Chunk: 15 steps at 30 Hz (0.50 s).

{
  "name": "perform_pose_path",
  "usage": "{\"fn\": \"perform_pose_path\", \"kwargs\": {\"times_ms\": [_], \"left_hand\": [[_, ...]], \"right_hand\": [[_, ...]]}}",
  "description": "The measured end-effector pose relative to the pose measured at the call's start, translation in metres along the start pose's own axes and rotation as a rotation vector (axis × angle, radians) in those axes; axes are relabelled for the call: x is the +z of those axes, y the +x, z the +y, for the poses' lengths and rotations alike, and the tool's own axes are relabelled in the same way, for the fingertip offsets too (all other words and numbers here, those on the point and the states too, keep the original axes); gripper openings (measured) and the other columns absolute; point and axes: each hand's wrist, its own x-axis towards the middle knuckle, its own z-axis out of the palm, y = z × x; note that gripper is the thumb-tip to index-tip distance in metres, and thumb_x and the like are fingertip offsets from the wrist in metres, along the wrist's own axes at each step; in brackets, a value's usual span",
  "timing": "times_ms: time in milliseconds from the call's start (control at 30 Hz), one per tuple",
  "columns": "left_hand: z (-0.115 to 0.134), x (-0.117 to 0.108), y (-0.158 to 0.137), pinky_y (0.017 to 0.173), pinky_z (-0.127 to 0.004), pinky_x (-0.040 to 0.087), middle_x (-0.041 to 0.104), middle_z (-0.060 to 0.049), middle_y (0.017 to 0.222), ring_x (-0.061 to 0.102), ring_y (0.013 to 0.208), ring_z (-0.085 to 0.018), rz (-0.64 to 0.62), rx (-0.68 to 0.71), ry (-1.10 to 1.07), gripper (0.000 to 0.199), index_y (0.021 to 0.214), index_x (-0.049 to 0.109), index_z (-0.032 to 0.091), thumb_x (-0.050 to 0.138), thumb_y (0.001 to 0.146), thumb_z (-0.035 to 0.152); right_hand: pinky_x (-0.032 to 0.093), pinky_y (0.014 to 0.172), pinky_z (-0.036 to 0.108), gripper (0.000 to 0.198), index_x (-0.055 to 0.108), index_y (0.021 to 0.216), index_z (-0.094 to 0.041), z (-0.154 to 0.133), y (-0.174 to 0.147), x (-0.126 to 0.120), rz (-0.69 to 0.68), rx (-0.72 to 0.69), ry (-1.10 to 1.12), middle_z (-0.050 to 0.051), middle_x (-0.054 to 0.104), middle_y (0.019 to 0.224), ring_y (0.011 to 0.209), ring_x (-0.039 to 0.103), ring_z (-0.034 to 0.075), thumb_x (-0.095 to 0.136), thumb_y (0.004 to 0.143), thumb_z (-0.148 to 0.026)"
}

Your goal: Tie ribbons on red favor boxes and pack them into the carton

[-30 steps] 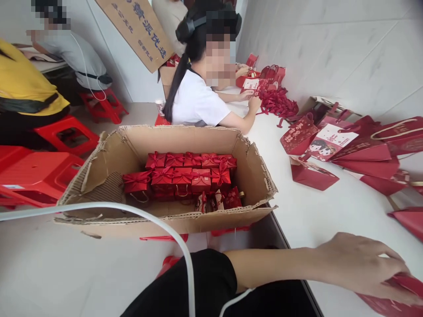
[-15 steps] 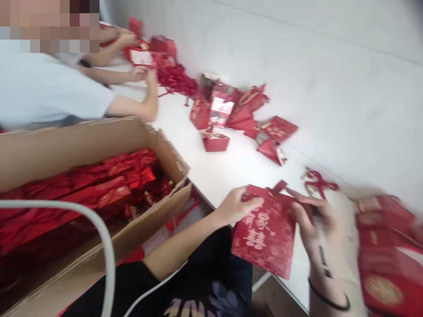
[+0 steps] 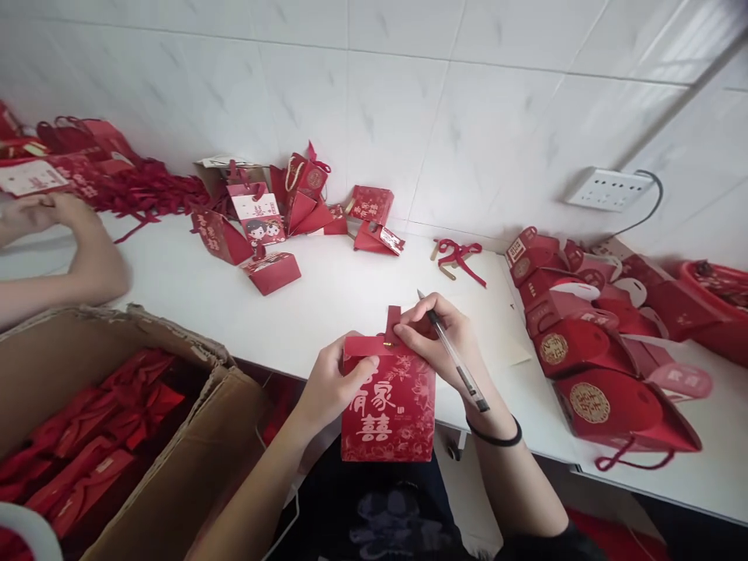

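Red gift bag [image 3: 388, 409] at table edge [image 3: 280, 360] — both hands [image 3: 333, 383] gripping, bare tabletop beyond

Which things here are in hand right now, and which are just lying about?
In hand:
- red gift bag, gripped at its top by left hand and right hand
- pen, tucked in the right hand

Lying about:
- cardboard box of red packets
- loose ribbon
- wall socket
- co-worker's arm

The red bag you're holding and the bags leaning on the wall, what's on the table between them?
In the head view, mostly bare white table lies between the held red bag and the wall pile. Only one small red box sits there, off to the left.
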Motion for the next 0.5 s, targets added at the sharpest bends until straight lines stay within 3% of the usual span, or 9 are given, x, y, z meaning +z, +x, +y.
{"fn": "perform_pose_path", "kwargs": {"times_ms": [67, 167, 367, 500], "left_hand": [[0.001, 0.005, 0.004, 0.061, -0.023, 0.05, 0.064, -0.001, 0.082, 0.063, 0.071, -0.014, -0.024, 0.072, 0.014, 0.017, 0.091, 0.054, 0.019, 0.056, 0.08, 0.031], [0.005, 0.012, 0.011, 0.073, -0.025, 0.052, 0.066, -0.003, 0.093, 0.064, 0.086, -0.016, 0.039, 0.187, 0.105, 0.026, 0.103, 0.051, 0.021, 0.058, 0.08, 0.031], [0.01, 0.028, 0.02, 0.078, -0.021, 0.051, 0.066, 0.0, 0.088, 0.064, 0.086, -0.012, 0.157, 0.433, 0.361, 0.014, 0.093, 0.053, 0.02, 0.059, 0.082, 0.022], [0.01, 0.029, 0.021, 0.076, -0.021, 0.052, 0.066, 0.0, 0.083, 0.064, 0.082, -0.011, 0.168, 0.494, 0.43, 0.012, 0.091, 0.054, 0.019, 0.059, 0.081, 0.019]], "right_hand": [[0.044, 0.063, 0.027, 0.02, 0.048, 0.075, -0.021, 0.003, -0.004, -0.003, 0.026, -0.015, 0.055, -0.001, 0.062, 0.075, 0.067, 0.058, 0.015, 0.067, 0.077, -0.024], [0.045, 0.064, 0.027, 0.021, 0.048, 0.076, -0.021, 0.005, -0.009, -0.006, 0.037, -0.038, 0.083, -0.001, 0.062, 0.077, 0.069, 0.058, 0.016, 0.068, 0.078, -0.023], [0.047, 0.066, 0.027, 0.023, 0.045, 0.073, -0.021, 0.001, -0.015, -0.005, 0.135, -0.13, 0.094, -0.001, 0.064, 0.078, 0.071, 0.059, 0.015, 0.067, 0.079, -0.019], [0.048, 0.067, 0.028, 0.025, 0.043, 0.072, -0.021, 0.0, -0.016, -0.004, 0.205, -0.141, 0.08, -0.001, 0.064, 0.077, 0.069, 0.06, 0.015, 0.067, 0.078, -0.019]]}}
